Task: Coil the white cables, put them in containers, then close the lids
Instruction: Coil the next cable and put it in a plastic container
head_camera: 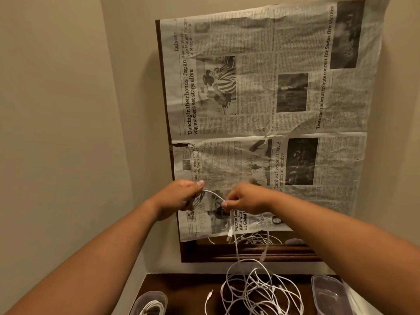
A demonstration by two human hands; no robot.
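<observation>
My left hand [179,196] is raised in front of the wall and closed around a few loops of a thin white cable [213,193]. My right hand [244,198] pinches the same cable a short way to the right, and the strand runs taut between the two hands. From the right hand the cable hangs down to a tangled heap of white cables [259,289] on the dark table. A clear container [151,302] at the lower left holds a coiled white cable. Another clear container [329,294] stands open at the lower right.
A newspaper sheet [272,110] covers a dark-framed mirror [227,253] on the wall behind my hands; its bare lower strip reflects the cables. The beige wall corner lies to the left. The dark wooden table [186,287] fills the bottom of the view.
</observation>
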